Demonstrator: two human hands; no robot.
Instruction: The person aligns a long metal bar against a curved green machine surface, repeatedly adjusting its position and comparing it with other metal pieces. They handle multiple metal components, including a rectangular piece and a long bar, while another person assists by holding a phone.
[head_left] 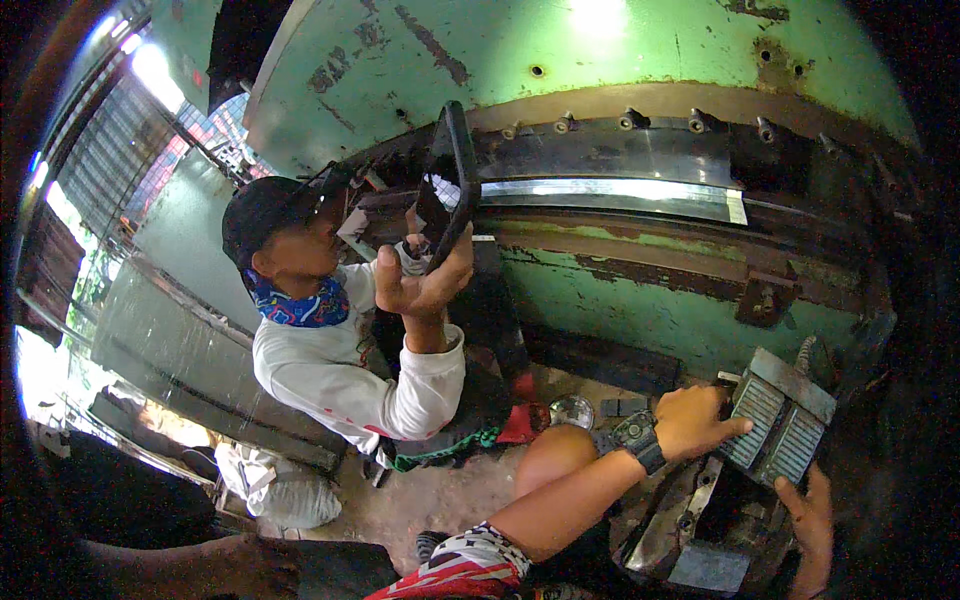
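A grey metal block (778, 425) with two ribbed pads, which looks like a foot pedal, is tilted between my hands at the lower right. My left hand (695, 422), with a dark watch on its wrist, closes on the block's left side, thumb on the ribs. On the lower right edge my right hand (808, 505) grips the block, its thumb at the corner and its other fingers mostly hidden. A short ribbed conduit (805, 355) shows behind the block's top. Beneath it is a worn metal base (665, 515) with a flat grey plate (710, 568).
A large green machine (640, 285) fills the far side, with a bright metal strip (620, 192) along its bed. A crouching co-worker (330, 370) at left holds up a black-framed device (460, 165). A white sack (295, 490) and a round metal dish (572, 412) are on the floor.
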